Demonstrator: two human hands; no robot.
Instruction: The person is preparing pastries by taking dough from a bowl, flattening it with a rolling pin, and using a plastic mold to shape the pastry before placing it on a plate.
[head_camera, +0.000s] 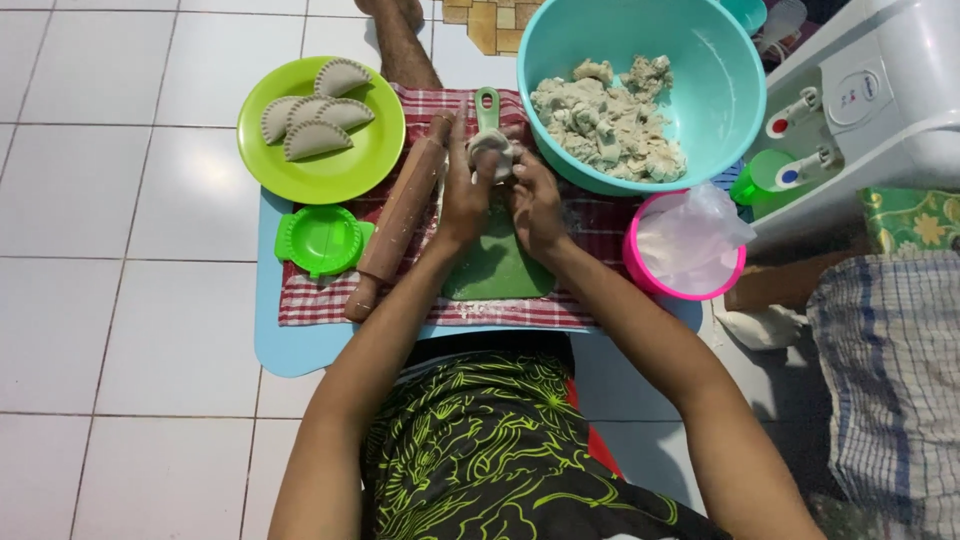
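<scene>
A small lump of dough (490, 150) is held between both hands just above the centre of the frame, over the top end of a green cutting board (497, 265). The left hand (465, 185) and the right hand (535, 205) are both closed around it, with the fingers pressing it from either side.

Progress is judged as partial. Four folded, crimped dumplings (318, 110) are already laid on the green plate (320, 130) at upper left, so several pieces are finished. A large amount of rough dough (610, 115) is left in the teal bowl (700, 60) at upper right, so most of the material is not yet shaped.

A wooden rolling pin (400, 215) lies diagonally beside the left hand on a red checked cloth (590, 215). A green dumpling press (322, 240) rests open at the left edge of the cloth. A pink tub (640, 275) at right holds a crumpled clear plastic bag (695, 235); any contents beneath it cannot be made out.
</scene>
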